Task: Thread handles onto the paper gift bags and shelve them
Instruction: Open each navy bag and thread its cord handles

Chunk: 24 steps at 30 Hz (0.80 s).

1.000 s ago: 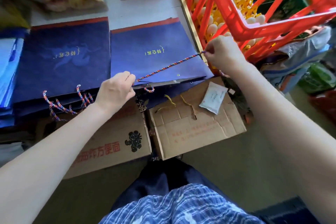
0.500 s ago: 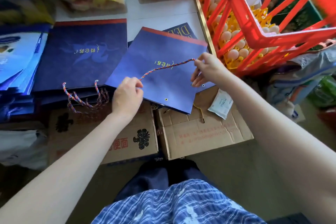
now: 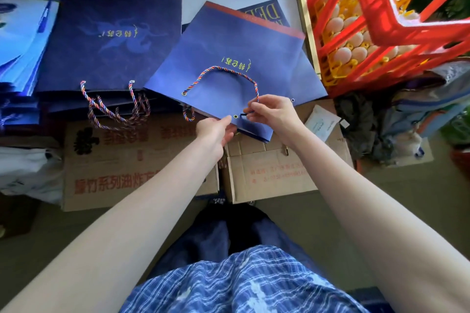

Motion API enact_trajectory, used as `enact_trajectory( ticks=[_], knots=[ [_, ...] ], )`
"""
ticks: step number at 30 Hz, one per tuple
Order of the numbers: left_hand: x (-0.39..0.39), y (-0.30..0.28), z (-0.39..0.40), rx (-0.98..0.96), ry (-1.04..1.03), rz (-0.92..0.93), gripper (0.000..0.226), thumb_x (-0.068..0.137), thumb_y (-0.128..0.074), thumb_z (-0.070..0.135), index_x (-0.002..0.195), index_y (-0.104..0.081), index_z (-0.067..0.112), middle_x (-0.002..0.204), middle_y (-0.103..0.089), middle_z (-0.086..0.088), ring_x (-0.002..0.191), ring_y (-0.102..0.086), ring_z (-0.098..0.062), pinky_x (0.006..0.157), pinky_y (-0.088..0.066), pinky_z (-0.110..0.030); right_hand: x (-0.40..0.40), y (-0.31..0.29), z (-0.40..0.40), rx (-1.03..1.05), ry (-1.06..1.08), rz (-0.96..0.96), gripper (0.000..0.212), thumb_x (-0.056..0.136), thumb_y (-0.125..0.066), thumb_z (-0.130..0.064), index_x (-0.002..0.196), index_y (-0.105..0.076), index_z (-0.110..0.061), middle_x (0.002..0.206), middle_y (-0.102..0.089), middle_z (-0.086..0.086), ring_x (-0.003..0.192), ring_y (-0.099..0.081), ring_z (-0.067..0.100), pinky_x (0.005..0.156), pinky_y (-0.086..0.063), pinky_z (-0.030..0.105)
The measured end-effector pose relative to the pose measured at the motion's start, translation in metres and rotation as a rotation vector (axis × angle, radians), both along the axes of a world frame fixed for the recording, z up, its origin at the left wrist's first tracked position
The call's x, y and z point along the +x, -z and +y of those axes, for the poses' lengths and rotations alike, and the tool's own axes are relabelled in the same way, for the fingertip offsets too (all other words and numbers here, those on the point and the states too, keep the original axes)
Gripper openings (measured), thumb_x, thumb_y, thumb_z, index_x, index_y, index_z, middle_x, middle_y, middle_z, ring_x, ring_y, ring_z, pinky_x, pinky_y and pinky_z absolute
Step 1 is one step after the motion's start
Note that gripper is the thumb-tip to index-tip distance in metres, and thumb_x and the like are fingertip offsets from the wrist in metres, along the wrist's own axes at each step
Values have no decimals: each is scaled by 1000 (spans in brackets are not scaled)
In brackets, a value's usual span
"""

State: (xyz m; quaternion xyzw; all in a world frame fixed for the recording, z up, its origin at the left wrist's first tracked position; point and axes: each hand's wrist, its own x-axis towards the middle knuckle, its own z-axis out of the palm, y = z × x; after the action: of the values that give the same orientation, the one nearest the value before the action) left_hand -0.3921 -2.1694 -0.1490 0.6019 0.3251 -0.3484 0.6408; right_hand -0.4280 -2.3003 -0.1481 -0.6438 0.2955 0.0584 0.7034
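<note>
A flat blue paper gift bag (image 3: 229, 46) with a red top band and yellow lettering lies tilted on the table. A twisted multicoloured cord handle (image 3: 221, 71) arches over it, its left end sitting in one eyelet (image 3: 184, 94). My right hand (image 3: 273, 114) pinches the cord's free end just right of the second eyelet (image 3: 235, 116). My left hand (image 3: 216, 129) pinches the bag's near edge beside that eyelet.
A stack of blue bags (image 3: 112, 40) with cord handles (image 3: 114, 107) lies at left. Red crates (image 3: 381, 20) of eggs stand at right. Cardboard boxes (image 3: 142, 160) sit below the table edge. More blue bags (image 3: 23, 33) are piled far left.
The cord was stretched taut between both hands. Now it loops over the bag, one end in the left eyelet. My right hand came down to the second eyelet; my left took the bag's edge.
</note>
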Motion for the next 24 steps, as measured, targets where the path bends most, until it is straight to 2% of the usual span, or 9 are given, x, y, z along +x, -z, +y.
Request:
enact_trajectory(
  ticks=[3,5,7,11,14,16,20,24],
  knots=[
    [-1,0,-7,0,-33,-70,11,93,-50,2,90,-52,12,106,-59,-8,78,-60,-13,61,-50,-16,2,-1,0,34,26,28,15,94,-48,-1,83,-56,-2,76,-64,14,51,-63,10,55,-52,17],
    [-1,-2,-8,-26,-32,-105,15,93,-49,0,85,-50,13,110,-57,-10,93,-58,-18,65,-51,-18,3,-7,-2,59,12,37,19,96,-45,-3,80,-55,-5,76,-64,13,48,-61,11,53,-53,18],
    [-1,-5,-8,-62,-36,-136,17,93,-48,-1,83,-49,13,110,-56,-11,98,-58,-21,67,-51,-19,4,-15,-3,74,-9,31,21,98,-42,-5,80,-53,-6,75,-62,14,46,-61,14,53,-54,20],
    [-3,-13,-6,-105,-21,-239,19,92,-47,-5,82,-49,11,95,-56,-9,85,-60,-16,65,-54,-16,7,-30,-5,118,-15,-12,17,98,-41,-5,82,-48,-3,71,-62,19,50,-64,19,55,-56,23],
    [-7,-18,-5,-128,17,-300,20,92,-46,-6,84,-50,12,92,-55,-7,80,-59,-12,63,-54,-14,8,-36,-9,166,-86,-47,3,93,-50,1,92,-49,-2,77,-64,21,60,-68,21,63,-56,23],
    [-8,-22,-4,-126,31,-319,20,92,-46,-6,85,-51,12,91,-57,-5,79,-59,-11,65,-55,-14,7,-38,-10,163,-146,-65,10,87,-56,7,91,-52,-1,80,-65,19,66,-69,22,69,-57,24],
    [-8,-25,-3,-133,43,-338,18,92,-47,-5,87,-52,11,90,-59,-4,83,-60,-12,71,-55,-17,8,-39,-8,90,-164,-78,12,85,-58,11,84,-54,0,72,-67,14,62,-68,18,63,-55,21],
    [-8,-24,-1,-141,58,-338,15,92,-48,-3,104,-52,6,94,-61,-5,87,-62,-13,78,-55,-23,10,-41,-5,42,-149,-104,11,83,-60,12,84,-55,2,62,-69,6,58,-68,15,59,-54,19]
  ],
)
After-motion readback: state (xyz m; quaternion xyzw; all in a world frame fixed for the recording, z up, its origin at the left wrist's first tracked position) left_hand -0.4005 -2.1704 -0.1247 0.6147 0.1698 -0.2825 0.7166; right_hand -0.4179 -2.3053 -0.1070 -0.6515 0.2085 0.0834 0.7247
